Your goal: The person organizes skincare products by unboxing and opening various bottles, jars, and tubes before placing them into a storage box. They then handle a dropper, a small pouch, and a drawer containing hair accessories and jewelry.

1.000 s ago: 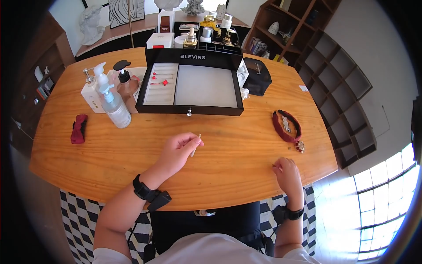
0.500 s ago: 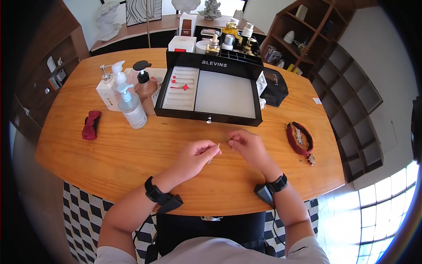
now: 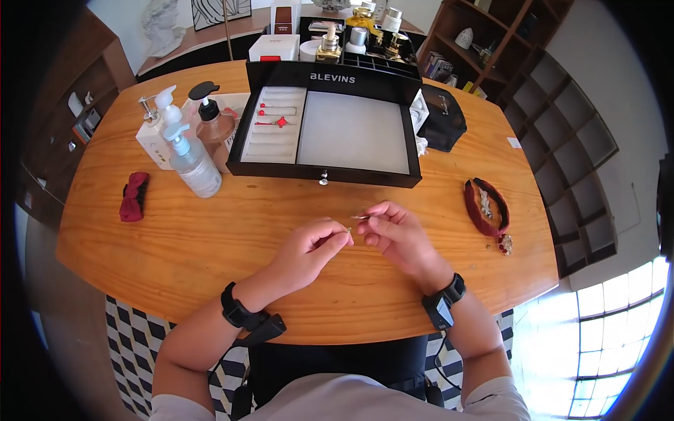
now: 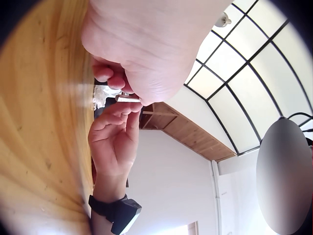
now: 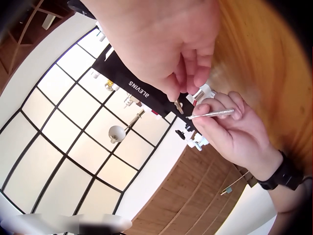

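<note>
My left hand (image 3: 307,254) pinches a thin silvery strip with a textured surface (image 5: 221,113) between thumb and index finger. Close to its right, my right hand (image 3: 404,242) holds a small, thin metallic piece (image 5: 179,106) at its fingertips, its other fingers loosely bent. Both hands are above the table in front of the black box's pulled-out drawer (image 3: 324,172). A narrow gap separates the fingertips in the head view. In the left wrist view a pale strip (image 4: 128,99) shows between the two hands; which one holds it there I cannot tell.
Red jewellery (image 3: 281,122) lies on the drawer's ridged left section. Pump bottles (image 3: 196,170) and a dark red bow (image 3: 134,197) are at the left. A dark red headband (image 3: 474,210) with ornaments lies at the right, below a black pouch (image 3: 442,119).
My right hand has moved left from near the headband to beside my left hand, and its small piece now shows more clearly. My left hand keeps its pinch. The head view has shifted.
</note>
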`<state>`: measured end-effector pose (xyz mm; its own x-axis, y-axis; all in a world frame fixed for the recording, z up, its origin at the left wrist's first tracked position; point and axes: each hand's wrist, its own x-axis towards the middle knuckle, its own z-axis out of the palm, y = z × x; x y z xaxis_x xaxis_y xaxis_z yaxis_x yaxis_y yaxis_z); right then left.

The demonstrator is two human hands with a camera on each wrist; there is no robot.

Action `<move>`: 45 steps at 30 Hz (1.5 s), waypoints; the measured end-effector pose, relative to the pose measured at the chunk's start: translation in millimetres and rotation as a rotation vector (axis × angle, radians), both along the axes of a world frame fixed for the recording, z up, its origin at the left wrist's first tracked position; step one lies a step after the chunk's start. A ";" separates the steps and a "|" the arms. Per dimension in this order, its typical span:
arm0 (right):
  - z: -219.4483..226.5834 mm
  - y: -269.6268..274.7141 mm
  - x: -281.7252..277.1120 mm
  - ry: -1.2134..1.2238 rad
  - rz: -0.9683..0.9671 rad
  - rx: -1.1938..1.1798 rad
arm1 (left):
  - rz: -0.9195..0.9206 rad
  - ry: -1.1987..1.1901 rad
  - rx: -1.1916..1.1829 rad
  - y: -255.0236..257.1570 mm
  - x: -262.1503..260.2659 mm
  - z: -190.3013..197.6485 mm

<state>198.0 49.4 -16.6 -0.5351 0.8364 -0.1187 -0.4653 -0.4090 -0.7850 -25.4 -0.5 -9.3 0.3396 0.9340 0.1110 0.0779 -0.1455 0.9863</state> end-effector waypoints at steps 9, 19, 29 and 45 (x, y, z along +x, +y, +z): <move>-14.7 -4.0 -2.7 0.132 0.032 -0.008 | 0.047 0.062 0.091 0.5 1.9 1.5; -23.4 -10.4 -10.3 0.091 0.013 0.050 | 0.074 0.101 0.112 1.8 3.1 -2.6; -24.4 -13.6 -14.0 0.170 0.027 0.036 | 0.090 0.114 0.152 -0.5 3.5 0.7; -8.2 -13.8 -11.0 -0.116 -0.020 0.245 | 0.070 0.145 0.161 0.4 2.3 -1.7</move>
